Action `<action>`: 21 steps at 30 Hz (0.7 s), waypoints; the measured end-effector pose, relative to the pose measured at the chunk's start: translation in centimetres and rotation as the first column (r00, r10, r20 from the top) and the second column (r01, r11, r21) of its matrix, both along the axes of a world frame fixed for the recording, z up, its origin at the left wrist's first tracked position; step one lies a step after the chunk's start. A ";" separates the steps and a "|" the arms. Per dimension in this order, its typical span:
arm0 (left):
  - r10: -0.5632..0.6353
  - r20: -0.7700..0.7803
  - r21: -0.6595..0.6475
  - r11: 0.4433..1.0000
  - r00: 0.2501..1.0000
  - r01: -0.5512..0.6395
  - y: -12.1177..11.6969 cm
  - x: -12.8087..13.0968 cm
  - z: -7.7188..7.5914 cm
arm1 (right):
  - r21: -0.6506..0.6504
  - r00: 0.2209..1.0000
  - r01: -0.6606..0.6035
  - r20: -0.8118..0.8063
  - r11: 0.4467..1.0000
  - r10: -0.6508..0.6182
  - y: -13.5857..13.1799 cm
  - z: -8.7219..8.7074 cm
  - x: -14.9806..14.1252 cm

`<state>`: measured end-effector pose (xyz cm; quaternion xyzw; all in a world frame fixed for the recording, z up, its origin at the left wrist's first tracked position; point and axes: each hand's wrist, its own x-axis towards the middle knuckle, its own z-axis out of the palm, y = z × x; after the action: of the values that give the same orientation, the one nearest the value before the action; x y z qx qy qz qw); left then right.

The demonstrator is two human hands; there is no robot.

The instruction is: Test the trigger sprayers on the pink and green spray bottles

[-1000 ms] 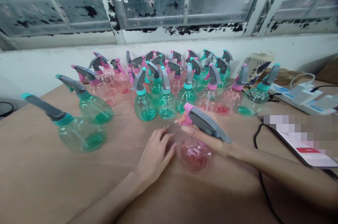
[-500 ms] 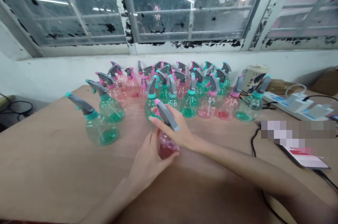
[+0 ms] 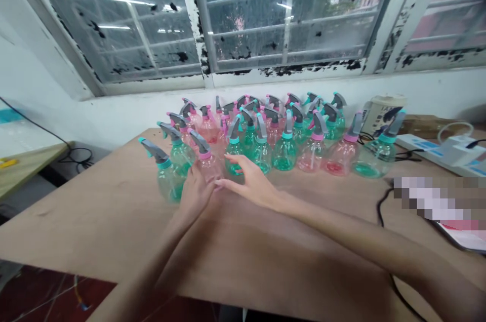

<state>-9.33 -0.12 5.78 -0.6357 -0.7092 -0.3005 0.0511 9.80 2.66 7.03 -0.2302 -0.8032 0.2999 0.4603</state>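
A pink spray bottle (image 3: 209,164) with a grey trigger head stands upright on the table, between green bottles. My left hand (image 3: 195,190) is closed round its lower left side and hides part of it. To its right, my right hand (image 3: 254,183) is open with fingers apart. Its thumb tip reaches near the bottle's lower right side; whether they touch I cannot tell. Left of my left hand stands a green spray bottle (image 3: 167,180), partly covered by that hand. Another green spray bottle (image 3: 178,152) is just behind. Beyond my right fingers is a green spray bottle (image 3: 234,152).
Several pink and green spray bottles stand in rows toward the wall, including a front pink one (image 3: 336,157). At the right are a printed cup (image 3: 383,114), a white power strip (image 3: 429,152), black cables and a partly blurred phone (image 3: 459,236). The table (image 3: 94,220) ends at left.
The pink spray bottle has moved left and away from me, beside the two left green bottles. My right hand has let go of its trigger head and opened. The view has shifted left.
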 end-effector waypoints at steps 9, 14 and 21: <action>0.186 -0.006 -0.092 0.978 0.983 -0.186 6.7 0.4 1.9 | -0.066 0.947 0.041 0.321 0.997 -0.018 -2.7 0.6 10.5; 0.242 -0.019 -0.112 0.964 0.970 -0.242 9.6 0.9 2.1 | -0.111 0.904 0.066 0.428 0.992 -0.012 -4.5 -0.6 13.6; 0.190 0.033 -0.077 0.979 0.981 -0.187 12.2 0.3 2.8 | -0.109 0.910 0.071 0.414 0.992 -0.020 -5.1 -1.4 15.0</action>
<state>-9.04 12.04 8.62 -0.5611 -0.7777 -0.2806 0.0417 24.75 -2.41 5.66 -0.3344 -0.8568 0.2821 0.2729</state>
